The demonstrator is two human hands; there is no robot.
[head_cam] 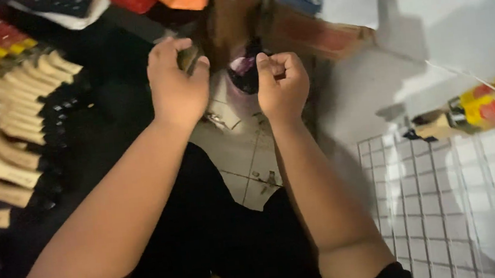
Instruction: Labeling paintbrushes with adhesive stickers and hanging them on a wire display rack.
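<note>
Big picture first: a white wire grid panel (444, 199) fills the five o'clock corner, and a fanned row of paintbrushes (13, 118) with pale wooden handles and black ferrules banks up at nine o'clock. Tiled floor (243, 157) shows through the middle, between the person's two forearms. A brown cardboard box (316, 31) sits at one o'clock, and a yellow-and-red tube-like item (489, 106) lies at three o'clock, on the grid's top edge.

Now the hands, both up near twelve o'clock. The left hand (176, 82) is curled, thumb and fingers closed around a small dark object (188, 58) at its fingertips. It's too blurred to name, but it looks rigid and light. The right hand (281, 82) is closed in a loose fist, thumb pressed on bent fingers, pinching the edge of a thin dark plastic bag (246, 70) that hangs between the two hands, just right of the left thumb.

That bag reads as soft, limp and very light, likely a bit slippery. I'd judge the sensible hold is at the rim, bunched between thumb and forefinger, as it could tear under a hard tug.
</note>
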